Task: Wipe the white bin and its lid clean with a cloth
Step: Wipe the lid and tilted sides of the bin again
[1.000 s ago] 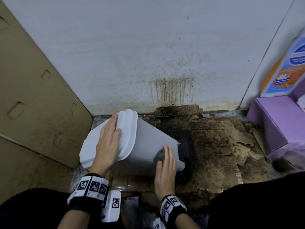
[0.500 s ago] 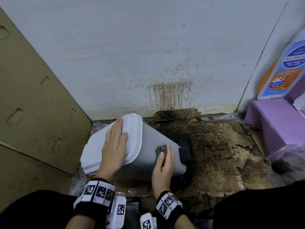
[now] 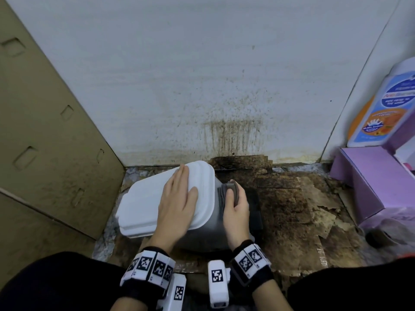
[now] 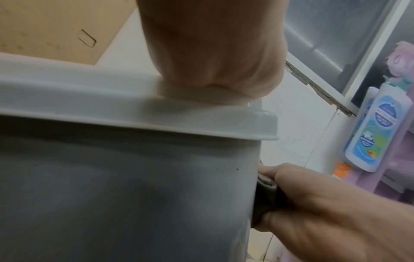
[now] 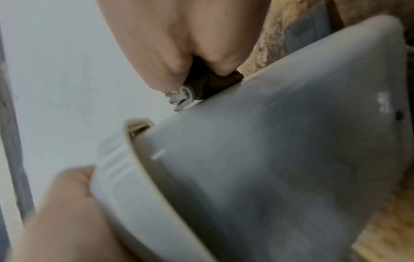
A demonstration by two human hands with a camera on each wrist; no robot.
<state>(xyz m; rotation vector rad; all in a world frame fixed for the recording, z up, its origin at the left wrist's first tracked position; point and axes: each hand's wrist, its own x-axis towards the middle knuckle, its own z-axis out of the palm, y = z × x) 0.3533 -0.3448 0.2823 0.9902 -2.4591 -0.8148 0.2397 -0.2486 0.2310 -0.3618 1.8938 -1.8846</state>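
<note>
The white bin (image 3: 208,230) is being tilted on the stained floor (image 3: 292,221) near the wall (image 3: 202,75), its lid (image 3: 143,205) being pressed by the flat, spread left hand (image 3: 177,205). A folded grey cloth (image 3: 226,194) is being gripped by the right hand (image 3: 238,209) and pressed against the bin's side just below the lid.

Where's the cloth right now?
In the head view the cloth is under the right hand, pressed against the bin side just below the lid rim.
</note>
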